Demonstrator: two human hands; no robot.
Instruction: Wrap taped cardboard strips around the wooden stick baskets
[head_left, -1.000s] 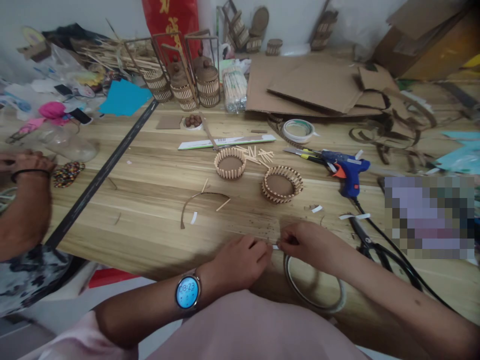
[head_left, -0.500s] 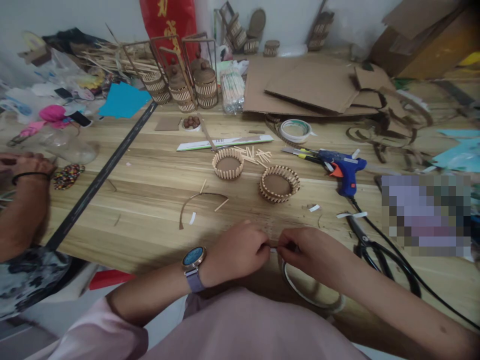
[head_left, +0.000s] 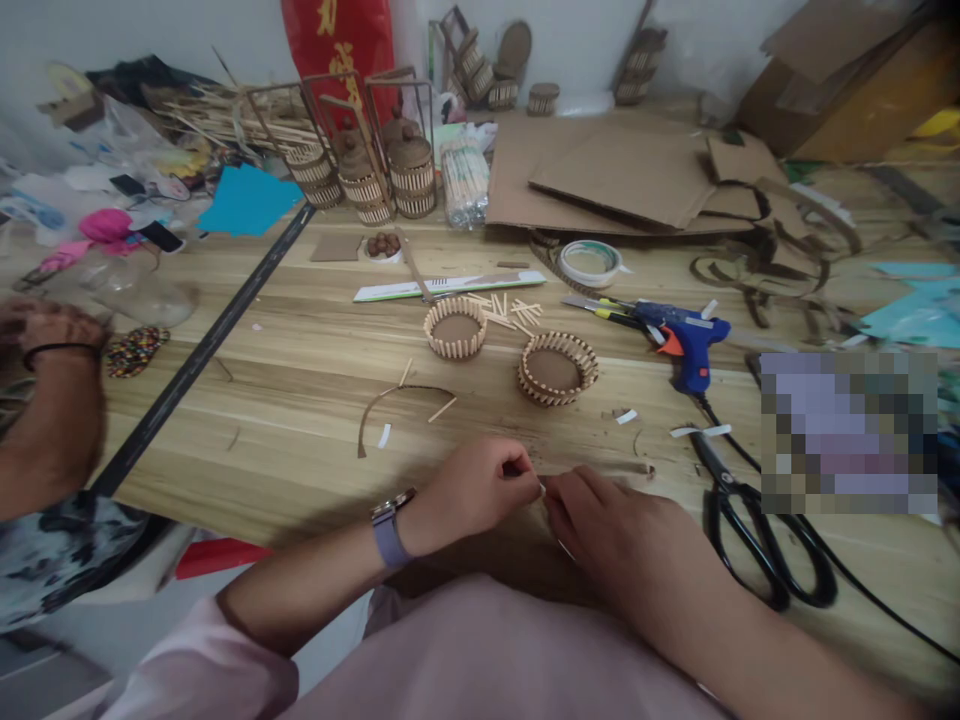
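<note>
Near the table's front edge, my left hand (head_left: 480,485) has its thumb and fingers pinched on something small, with a bit of white at the fingertips. My right hand (head_left: 615,520) is beside it, palm down, fingers together; what they hold is mostly hidden beneath. Ahead of the hands stand two round trays with stick walls, one (head_left: 455,330) to the left and one (head_left: 557,370) to the right. Loose short sticks (head_left: 517,310) lie behind them. A curved brown strip (head_left: 382,396) rests left of my hands. The blue glue gun (head_left: 694,340) lies to the right.
Black scissors (head_left: 750,520) and a cable lie at the right. Cardboard sheets (head_left: 622,170), a tape roll (head_left: 591,262) and small lidded baskets (head_left: 411,175) are at the back. Another person's hands and forearm (head_left: 60,400) rest at the left edge.
My right hand has turned flatter and shifted slightly right and down, now covering the pale ring that showed under it. My left hand has tilted, its watch face turned away.
</note>
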